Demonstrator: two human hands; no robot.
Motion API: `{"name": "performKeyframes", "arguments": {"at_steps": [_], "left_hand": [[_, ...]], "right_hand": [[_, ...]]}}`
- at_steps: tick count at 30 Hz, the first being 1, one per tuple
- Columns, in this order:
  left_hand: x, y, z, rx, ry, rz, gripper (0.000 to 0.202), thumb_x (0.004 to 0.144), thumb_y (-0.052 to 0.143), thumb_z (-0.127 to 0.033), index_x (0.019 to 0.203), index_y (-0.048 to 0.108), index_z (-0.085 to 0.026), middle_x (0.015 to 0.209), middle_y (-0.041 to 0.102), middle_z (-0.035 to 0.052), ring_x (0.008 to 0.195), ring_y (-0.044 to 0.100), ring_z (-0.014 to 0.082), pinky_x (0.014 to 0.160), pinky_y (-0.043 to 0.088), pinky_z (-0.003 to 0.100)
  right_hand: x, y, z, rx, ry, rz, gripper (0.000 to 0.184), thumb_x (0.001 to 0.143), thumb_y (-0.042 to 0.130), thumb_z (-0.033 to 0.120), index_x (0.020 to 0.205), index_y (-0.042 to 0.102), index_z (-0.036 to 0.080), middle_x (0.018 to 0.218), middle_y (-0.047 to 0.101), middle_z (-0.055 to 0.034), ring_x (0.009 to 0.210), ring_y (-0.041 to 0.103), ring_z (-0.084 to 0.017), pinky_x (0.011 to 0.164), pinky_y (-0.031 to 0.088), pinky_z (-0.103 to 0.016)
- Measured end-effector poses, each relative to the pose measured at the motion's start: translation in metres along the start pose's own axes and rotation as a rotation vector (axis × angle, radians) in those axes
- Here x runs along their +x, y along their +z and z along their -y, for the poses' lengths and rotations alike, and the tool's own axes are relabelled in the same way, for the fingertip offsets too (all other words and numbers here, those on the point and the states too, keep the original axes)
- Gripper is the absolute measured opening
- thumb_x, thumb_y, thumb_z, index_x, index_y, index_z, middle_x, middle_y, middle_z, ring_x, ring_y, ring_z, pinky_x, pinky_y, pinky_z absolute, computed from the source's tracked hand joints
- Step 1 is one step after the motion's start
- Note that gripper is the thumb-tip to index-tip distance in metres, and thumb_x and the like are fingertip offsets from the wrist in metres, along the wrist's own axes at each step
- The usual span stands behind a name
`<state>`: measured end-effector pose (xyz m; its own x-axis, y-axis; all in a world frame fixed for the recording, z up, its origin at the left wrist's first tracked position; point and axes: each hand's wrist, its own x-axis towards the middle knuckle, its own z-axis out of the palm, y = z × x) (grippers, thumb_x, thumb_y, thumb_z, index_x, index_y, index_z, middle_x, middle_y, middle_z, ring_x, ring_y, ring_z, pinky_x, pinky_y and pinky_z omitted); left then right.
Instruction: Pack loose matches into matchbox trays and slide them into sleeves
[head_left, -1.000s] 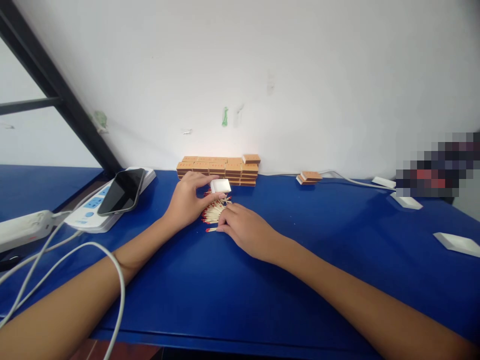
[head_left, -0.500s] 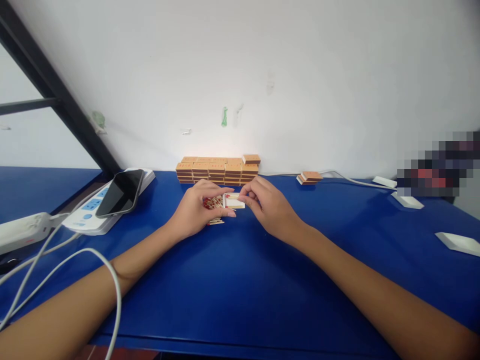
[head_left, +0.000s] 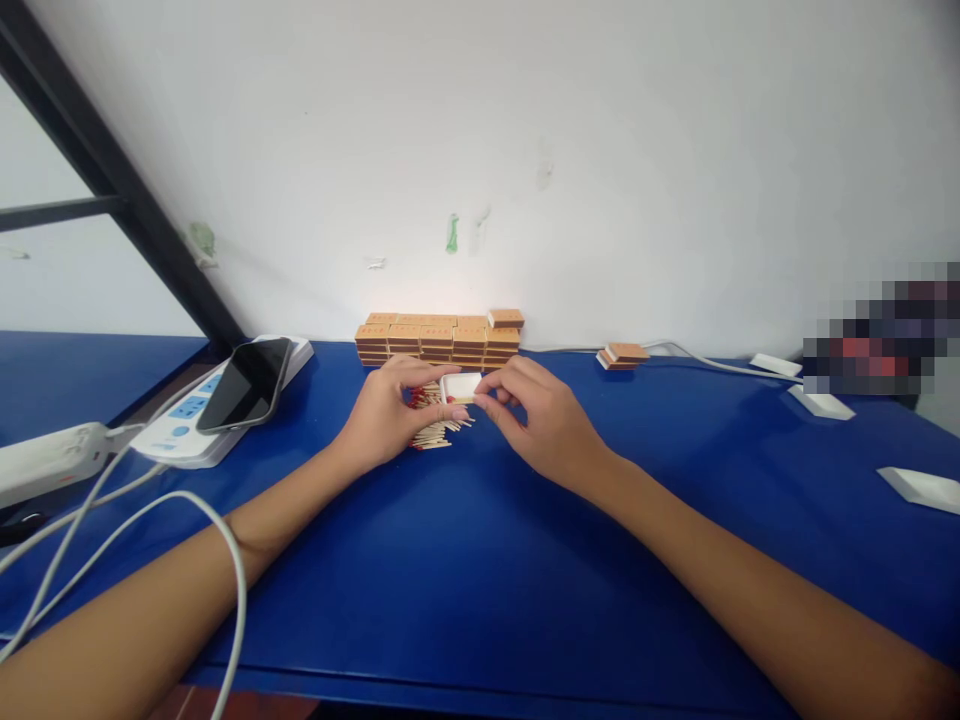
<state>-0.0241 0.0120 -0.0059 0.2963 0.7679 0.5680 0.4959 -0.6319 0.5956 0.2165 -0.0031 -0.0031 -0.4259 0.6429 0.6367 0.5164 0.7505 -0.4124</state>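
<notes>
My left hand (head_left: 390,410) grips a small white matchbox tray (head_left: 463,383) between thumb and fingers. Inside the tray, along its near side, lie matches (head_left: 461,400) with red heads to the left. My right hand (head_left: 536,412) is closed in a pinch at the tray's right end, on the tail ends of these matches; the fingertips partly hide them, so I cannot tell how many. Beneath the tray and my left hand spreads a heap of loose matches (head_left: 435,435) on the blue table.
Behind the hands, stacked matchboxes (head_left: 420,340) stand against the wall. A few more matchboxes (head_left: 622,355) sit to the right, with white trays (head_left: 919,487) farther over. At left are a power strip (head_left: 172,430), a phone (head_left: 247,385) and a looping white cable (head_left: 236,570).
The tray has risen slightly off the heap, uncovering more loose matches. The matches at my right fingertips have come from the tray's far side to its near side.
</notes>
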Motion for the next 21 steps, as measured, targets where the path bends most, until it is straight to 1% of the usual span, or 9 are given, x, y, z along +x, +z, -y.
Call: {"name": "performKeyframes", "arguments": {"at_steps": [2, 5, 7, 9, 15, 18, 21], "left_hand": [[0.001, -0.002, 0.003, 0.059, -0.022, -0.057, 0.045, 0.082, 0.096, -0.043, 0.124, 0.084, -0.032, 0.112, 0.084, 0.0059, 0.108, 0.070, 0.0301, 0.097, 0.056, 0.049], [0.003, -0.005, 0.006, 0.122, -0.045, -0.126, 0.043, 0.084, 0.095, -0.043, 0.124, 0.084, -0.031, 0.109, 0.084, 0.0064, 0.108, 0.070, 0.0309, 0.095, 0.057, 0.049], [0.004, -0.005, 0.007, 0.130, -0.047, -0.135, 0.043, 0.085, 0.094, -0.045, 0.124, 0.084, -0.031, 0.109, 0.084, 0.0063, 0.108, 0.070, 0.0309, 0.096, 0.057, 0.050], [0.004, -0.005, 0.008, 0.132, -0.042, -0.134, 0.043, 0.085, 0.094, -0.045, 0.123, 0.084, -0.030, 0.109, 0.084, 0.0063, 0.107, 0.070, 0.0306, 0.095, 0.057, 0.049], [0.003, -0.003, 0.006, 0.145, -0.018, -0.112, 0.037, 0.088, 0.091, -0.044, 0.121, 0.084, -0.029, 0.112, 0.084, 0.0060, 0.108, 0.071, 0.0299, 0.096, 0.057, 0.048], [0.004, -0.004, 0.005, 0.151, -0.015, -0.114, 0.038, 0.088, 0.091, -0.045, 0.121, 0.084, -0.028, 0.112, 0.084, 0.0059, 0.108, 0.071, 0.0299, 0.095, 0.056, 0.048], [0.004, -0.005, 0.006, 0.150, -0.016, -0.108, 0.038, 0.089, 0.090, -0.048, 0.121, 0.084, -0.028, 0.113, 0.084, 0.0060, 0.108, 0.072, 0.0301, 0.095, 0.056, 0.048]], "right_hand": [[-0.002, 0.005, 0.004, 0.019, 0.001, 0.007, 0.011, 0.106, 0.061, 0.020, 0.096, 0.067, 0.021, 0.089, 0.062, -0.0033, 0.083, 0.058, -0.019, 0.077, 0.047, -0.034], [-0.007, 0.014, 0.008, 0.033, -0.014, 0.138, 0.009, 0.102, 0.065, 0.016, 0.094, 0.067, 0.021, 0.088, 0.063, -0.0026, 0.085, 0.058, -0.019, 0.080, 0.046, -0.034], [-0.009, 0.021, 0.008, 0.044, -0.016, 0.236, 0.009, 0.100, 0.067, 0.014, 0.094, 0.067, 0.021, 0.090, 0.064, -0.0029, 0.089, 0.058, -0.020, 0.083, 0.047, -0.035], [-0.009, 0.026, 0.009, 0.051, -0.001, 0.289, 0.010, 0.100, 0.069, 0.013, 0.093, 0.067, 0.020, 0.091, 0.064, -0.0029, 0.090, 0.057, -0.020, 0.084, 0.046, -0.035], [-0.006, 0.030, 0.012, 0.057, 0.030, 0.302, 0.014, 0.100, 0.067, 0.010, 0.090, 0.067, 0.020, 0.089, 0.062, -0.0025, 0.088, 0.055, -0.020, 0.083, 0.044, -0.035], [-0.006, 0.031, 0.012, 0.065, 0.025, 0.299, 0.015, 0.100, 0.068, 0.010, 0.089, 0.065, 0.020, 0.089, 0.062, -0.0023, 0.088, 0.055, -0.020, 0.083, 0.044, -0.035], [-0.006, 0.031, 0.011, 0.078, 0.026, 0.297, 0.012, 0.100, 0.068, 0.011, 0.092, 0.066, 0.020, 0.091, 0.063, -0.0023, 0.089, 0.055, -0.020, 0.083, 0.044, -0.035]]}}
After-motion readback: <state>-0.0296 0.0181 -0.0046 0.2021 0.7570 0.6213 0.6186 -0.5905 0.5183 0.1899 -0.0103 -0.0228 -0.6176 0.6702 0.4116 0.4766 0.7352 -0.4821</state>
